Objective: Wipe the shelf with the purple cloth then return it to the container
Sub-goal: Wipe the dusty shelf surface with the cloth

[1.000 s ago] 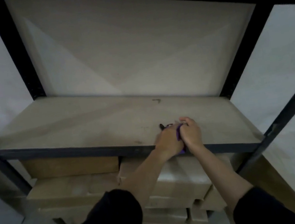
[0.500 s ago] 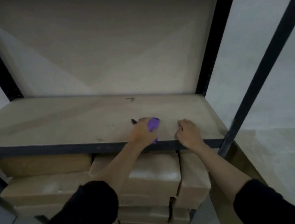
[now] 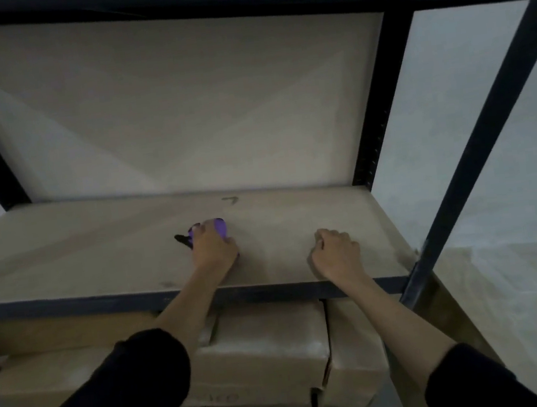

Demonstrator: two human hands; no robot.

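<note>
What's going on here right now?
A person is at a dark metal rack, working on its pale wooden shelf board. The left hand grips the bunched purple cloth against the board near its middle, beside a small dark item I can't identify. The right hand rests on the board near the front edge, fingers curled, holding nothing. Brown cardboard boxes sit stacked underneath. No container is in view.

A mark (image 3: 230, 201) like "7" on the shelf (image 3: 63, 248)
</note>
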